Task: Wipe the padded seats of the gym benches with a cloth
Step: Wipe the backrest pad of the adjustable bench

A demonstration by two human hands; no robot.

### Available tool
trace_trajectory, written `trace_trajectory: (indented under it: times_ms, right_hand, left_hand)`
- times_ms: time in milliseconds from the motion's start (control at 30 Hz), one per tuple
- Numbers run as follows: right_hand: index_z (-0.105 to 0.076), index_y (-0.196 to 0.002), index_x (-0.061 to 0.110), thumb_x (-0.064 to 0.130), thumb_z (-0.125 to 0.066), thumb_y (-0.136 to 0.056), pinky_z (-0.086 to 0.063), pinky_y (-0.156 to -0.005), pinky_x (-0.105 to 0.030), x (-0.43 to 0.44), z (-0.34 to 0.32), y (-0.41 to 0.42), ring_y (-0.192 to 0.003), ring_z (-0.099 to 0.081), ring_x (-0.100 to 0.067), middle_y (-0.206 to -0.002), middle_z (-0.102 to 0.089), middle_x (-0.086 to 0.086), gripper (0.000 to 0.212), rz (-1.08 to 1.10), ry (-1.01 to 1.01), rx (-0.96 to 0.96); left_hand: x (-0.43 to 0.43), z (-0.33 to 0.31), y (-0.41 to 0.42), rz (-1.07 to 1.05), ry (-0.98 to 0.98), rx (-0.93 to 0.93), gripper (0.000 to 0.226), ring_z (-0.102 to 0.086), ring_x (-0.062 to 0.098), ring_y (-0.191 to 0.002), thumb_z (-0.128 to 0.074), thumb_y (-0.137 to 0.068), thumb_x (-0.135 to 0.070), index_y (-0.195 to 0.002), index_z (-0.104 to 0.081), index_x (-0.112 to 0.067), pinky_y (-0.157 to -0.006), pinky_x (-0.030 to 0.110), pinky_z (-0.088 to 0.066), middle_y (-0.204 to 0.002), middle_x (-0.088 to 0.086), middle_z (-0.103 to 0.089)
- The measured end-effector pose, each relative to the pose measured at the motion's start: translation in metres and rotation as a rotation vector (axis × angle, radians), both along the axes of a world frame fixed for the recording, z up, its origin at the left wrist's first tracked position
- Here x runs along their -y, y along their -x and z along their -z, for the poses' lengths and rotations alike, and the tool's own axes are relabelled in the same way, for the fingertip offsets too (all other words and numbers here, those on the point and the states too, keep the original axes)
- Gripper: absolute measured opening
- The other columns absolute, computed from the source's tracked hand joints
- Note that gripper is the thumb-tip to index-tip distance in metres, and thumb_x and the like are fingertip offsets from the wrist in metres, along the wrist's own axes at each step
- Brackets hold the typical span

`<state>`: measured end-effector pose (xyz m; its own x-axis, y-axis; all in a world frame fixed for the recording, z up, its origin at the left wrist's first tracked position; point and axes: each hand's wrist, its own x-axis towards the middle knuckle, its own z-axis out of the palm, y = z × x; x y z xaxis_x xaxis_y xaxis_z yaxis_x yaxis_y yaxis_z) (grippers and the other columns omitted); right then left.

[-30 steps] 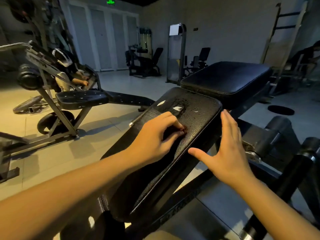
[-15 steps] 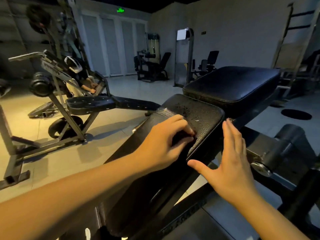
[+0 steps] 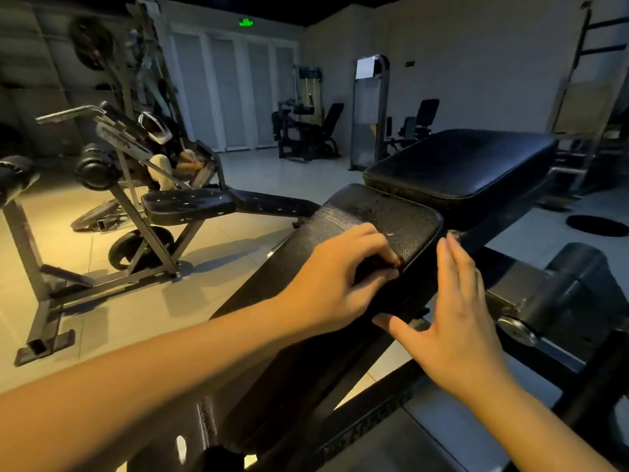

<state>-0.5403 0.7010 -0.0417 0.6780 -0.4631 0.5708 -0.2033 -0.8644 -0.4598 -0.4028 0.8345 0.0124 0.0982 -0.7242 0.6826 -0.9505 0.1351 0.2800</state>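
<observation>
A black incline bench fills the middle of the view. Its long back pad (image 3: 384, 212) slopes down toward me, and its square seat pad (image 3: 459, 165) lies beyond. My left hand (image 3: 335, 277) presses on the pad near its right edge, fingers curled round a small dark cloth (image 3: 374, 267) that is mostly hidden under them. My right hand (image 3: 456, 321) is held flat with straight fingers against the pad's right side and holds nothing. Wet specks show on the pad above my left hand.
A second bench (image 3: 187, 204) with a black speckled seat stands on the tiled floor to the left, on a steel frame with a wheel. Foam rollers (image 3: 575, 267) and the frame of my bench are at the right. More machines line the far wall.
My left hand has slid with the cloth toward the pad's right edge. My right hand has kept its place beside the pad. The view has tilted up a little.
</observation>
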Motion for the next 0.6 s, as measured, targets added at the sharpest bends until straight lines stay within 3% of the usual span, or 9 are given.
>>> trace_trajectory:
  times_ms: [100,233,333,400,533,600]
  right_hand:
    - [0.003,-0.162,0.024,0.078,-0.061,-0.065,-0.022,-0.116,-0.04,0.001,0.0,-0.001,-0.155,-0.003,-0.014,-0.166,0.003,0.018,0.129,-0.006,-0.006,-0.005]
    - [0.005,-0.162,0.023,0.083,-0.053,-0.064,-0.018,-0.114,-0.036,0.001,-0.001,0.0,-0.154,-0.001,-0.013,-0.164,0.006,0.022,0.128,-0.02,-0.003,-0.028]
    - [0.003,-0.162,0.021,0.084,-0.05,-0.064,-0.019,-0.117,-0.038,0.001,-0.001,0.001,-0.155,-0.003,-0.016,-0.165,0.005,0.019,0.128,-0.009,-0.006,-0.023]
    - [0.002,-0.162,0.021,0.083,-0.051,-0.064,-0.019,-0.116,-0.038,0.001,-0.001,0.0,-0.155,-0.003,-0.016,-0.166,0.003,0.017,0.128,-0.005,-0.003,-0.019]
    - [0.002,-0.162,0.021,0.081,-0.055,-0.065,-0.019,-0.114,-0.036,0.001,0.0,-0.001,-0.154,-0.005,-0.016,-0.166,0.0,0.014,0.128,0.006,0.012,-0.001]
    - [0.001,-0.162,0.021,0.081,-0.054,-0.065,-0.019,-0.114,-0.035,0.001,0.002,-0.002,-0.154,-0.005,-0.016,-0.167,0.0,0.013,0.127,-0.003,0.012,0.005]
  left_hand:
    - [-0.001,0.003,-0.022,-0.013,0.004,0.049,0.008,-0.061,0.014,-0.095,-0.072,-0.093,-0.011,-0.098,-0.066,-0.007,-0.083,0.029,-0.051,-0.101,-0.001,-0.062]
    - [0.032,-0.007,-0.1,-0.438,0.171,-0.201,0.007,-0.062,0.015,-0.092,-0.073,-0.092,-0.018,-0.089,-0.067,-0.018,-0.09,0.044,-0.051,-0.094,-0.002,-0.068]
    - [0.045,-0.013,-0.108,-0.579,0.132,-0.253,0.01,-0.062,0.017,-0.097,-0.071,-0.093,-0.023,-0.086,-0.063,-0.024,-0.092,0.04,-0.05,-0.097,-0.003,-0.068]
    - [0.04,-0.014,-0.079,-0.482,0.15,-0.2,0.009,-0.062,0.014,-0.095,-0.072,-0.091,-0.021,-0.086,-0.064,-0.024,-0.091,0.041,-0.05,-0.096,-0.004,-0.067]
    - [0.004,-0.001,-0.012,-0.031,0.033,0.006,0.008,-0.062,0.014,-0.098,-0.072,-0.092,-0.013,-0.098,-0.068,-0.01,-0.085,0.03,-0.051,-0.101,0.0,-0.064]
    - [-0.005,0.003,-0.024,0.013,-0.012,0.056,0.009,-0.062,0.018,-0.097,-0.072,-0.093,-0.012,-0.099,-0.067,-0.007,-0.083,0.032,-0.051,-0.102,0.002,-0.063]
